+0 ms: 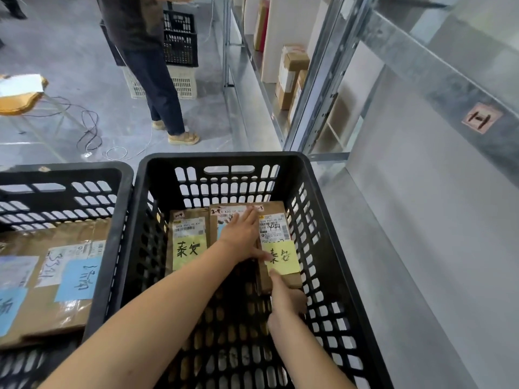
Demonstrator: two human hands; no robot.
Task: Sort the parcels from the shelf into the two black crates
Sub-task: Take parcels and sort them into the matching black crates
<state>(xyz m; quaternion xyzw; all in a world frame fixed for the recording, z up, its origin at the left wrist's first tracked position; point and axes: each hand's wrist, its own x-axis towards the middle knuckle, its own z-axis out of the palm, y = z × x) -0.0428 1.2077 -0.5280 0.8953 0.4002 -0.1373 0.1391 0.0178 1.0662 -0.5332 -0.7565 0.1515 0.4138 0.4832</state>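
- Right parcel (276, 234): a brown cardboard packet with a white shipping label and a yellow handwritten note. It lies flat at the 1 o'clock corner of the floor of the right crate (224, 158).
- Middle parcel (224, 216): it touches the right parcel's left side and is mostly covered by a hand. Only its far end with a label shows.
- Left parcel (188, 234): it sits just beside the middle one at 11 o'clock in the same crate and also carries a yellow note.
- Left hand (240, 237): it rests flat on the middle parcel. The fingers are straight and spread, and the thumb reaches onto the right parcel's yellow note.
- Right hand (286, 303): it is at the near end of the right parcel, with the forefinger stretched out along the near left corner. The other fingers are curled there, but I cannot tell whether they grip it.
- Left crate (120, 175): a black crate touching the right crate at 9 o'clock. It holds a big flat parcel (42, 313) with blue notes.
- Shelf (421, 66): grey metal, from 1 to 4 o'clock. Brown boxes (292, 77) stand on it further back.
- Person (151, 66): standing at 11 o'clock on the grey floor beside stacked crates (181, 40).
- Cables (90, 127): coiled on the floor at 10 o'clock.
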